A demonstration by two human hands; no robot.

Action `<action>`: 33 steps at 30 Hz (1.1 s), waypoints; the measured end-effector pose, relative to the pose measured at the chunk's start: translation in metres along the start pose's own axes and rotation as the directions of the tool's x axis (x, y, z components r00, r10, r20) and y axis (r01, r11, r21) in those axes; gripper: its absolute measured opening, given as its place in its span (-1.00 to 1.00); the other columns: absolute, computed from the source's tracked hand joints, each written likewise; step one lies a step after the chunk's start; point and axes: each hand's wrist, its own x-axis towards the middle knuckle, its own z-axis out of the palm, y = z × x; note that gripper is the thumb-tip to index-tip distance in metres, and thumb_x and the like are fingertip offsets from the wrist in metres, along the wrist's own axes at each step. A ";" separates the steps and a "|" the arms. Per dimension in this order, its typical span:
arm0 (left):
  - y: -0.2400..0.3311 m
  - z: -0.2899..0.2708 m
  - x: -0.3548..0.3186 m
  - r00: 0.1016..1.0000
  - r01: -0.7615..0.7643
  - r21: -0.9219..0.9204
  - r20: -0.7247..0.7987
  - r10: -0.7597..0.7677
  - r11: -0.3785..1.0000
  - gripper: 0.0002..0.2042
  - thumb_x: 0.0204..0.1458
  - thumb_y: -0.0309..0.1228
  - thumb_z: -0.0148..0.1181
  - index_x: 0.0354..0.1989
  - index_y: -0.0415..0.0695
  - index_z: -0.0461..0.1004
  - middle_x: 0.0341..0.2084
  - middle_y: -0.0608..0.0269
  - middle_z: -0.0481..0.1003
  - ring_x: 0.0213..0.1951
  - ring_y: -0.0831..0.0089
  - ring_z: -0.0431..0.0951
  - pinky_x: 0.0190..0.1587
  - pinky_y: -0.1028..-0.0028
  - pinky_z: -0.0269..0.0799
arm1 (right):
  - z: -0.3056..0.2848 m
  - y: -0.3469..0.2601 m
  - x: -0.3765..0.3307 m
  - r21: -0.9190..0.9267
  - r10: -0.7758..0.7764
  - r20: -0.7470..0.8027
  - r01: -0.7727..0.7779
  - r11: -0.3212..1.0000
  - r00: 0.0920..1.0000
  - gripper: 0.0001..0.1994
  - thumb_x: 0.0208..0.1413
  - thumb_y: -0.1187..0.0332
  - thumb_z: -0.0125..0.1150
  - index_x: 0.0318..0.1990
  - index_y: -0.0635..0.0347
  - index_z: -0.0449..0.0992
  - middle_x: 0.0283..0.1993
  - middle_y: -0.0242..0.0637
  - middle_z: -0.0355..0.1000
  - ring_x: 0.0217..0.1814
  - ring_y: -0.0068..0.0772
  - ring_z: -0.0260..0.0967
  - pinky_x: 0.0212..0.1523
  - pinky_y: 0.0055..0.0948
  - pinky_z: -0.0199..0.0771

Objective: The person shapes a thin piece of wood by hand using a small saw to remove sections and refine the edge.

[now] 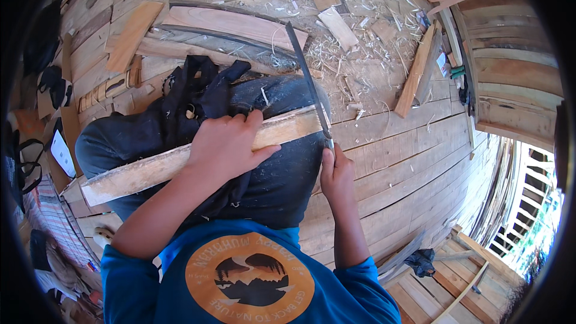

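Across my lap lies a long, pale strip of wood [135, 174], slanting from lower left up to the right. My left hand [225, 144] is closed over its upper face near the middle, thumb along the near side. In my right hand [337, 171] is the handle of a long-bladed knife [305, 66]. Its narrow dark blade points away from me and crosses the strip's right end, touching or very near it. My right fingers are wrapped round the handle and partly hide it. Dark trousers [270, 186] and a bunched dark cloth [207, 87] lie under and behind the strip.
Curled shavings [318, 54] and offcuts litter the plank floor [384, 174] ahead. A rough-edged board [234, 24] lies beyond my knees, another board [415, 72] at right. A wooden panel [516, 66] stands at far right. Bags and a striped cloth [57, 213] are at left.
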 end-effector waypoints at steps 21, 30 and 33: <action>0.002 0.006 -0.001 0.999 0.005 -0.016 -0.042 -0.006 1.000 -0.49 -0.06 0.14 0.25 -0.31 -0.13 0.42 -0.59 0.14 0.52 -0.50 0.23 0.60 -0.45 0.32 0.52 | 0.008 0.006 -0.030 0.082 0.085 -0.047 -0.081 0.993 0.995 -0.75 0.30 0.28 -0.04 -0.31 0.30 0.41 -0.63 0.05 0.32 -0.57 0.15 0.37 -0.57 -0.10 0.26; 0.001 0.003 -0.002 0.999 0.035 0.020 0.013 -0.035 0.999 -0.47 -0.06 0.14 0.25 -0.26 -0.15 0.44 -0.56 0.14 0.53 -0.48 0.21 0.61 -0.44 0.32 0.51 | -0.006 0.019 -0.084 -0.004 0.202 0.030 -0.202 0.979 0.979 -0.77 0.28 0.27 -0.03 -0.26 0.27 0.43 -0.61 0.04 0.34 -0.54 0.15 0.40 -0.55 -0.10 0.29; 0.001 0.006 -0.001 0.999 0.035 0.018 -0.010 -0.035 0.999 -0.45 -0.06 0.13 0.25 -0.20 -0.16 0.45 -0.55 0.12 0.54 -0.48 0.19 0.61 -0.43 0.31 0.52 | 0.002 0.009 -0.057 0.061 0.136 0.003 -0.136 0.989 0.991 -0.74 0.29 0.25 -0.03 -0.27 0.29 0.43 -0.61 0.07 0.34 -0.54 0.18 0.39 -0.55 -0.08 0.28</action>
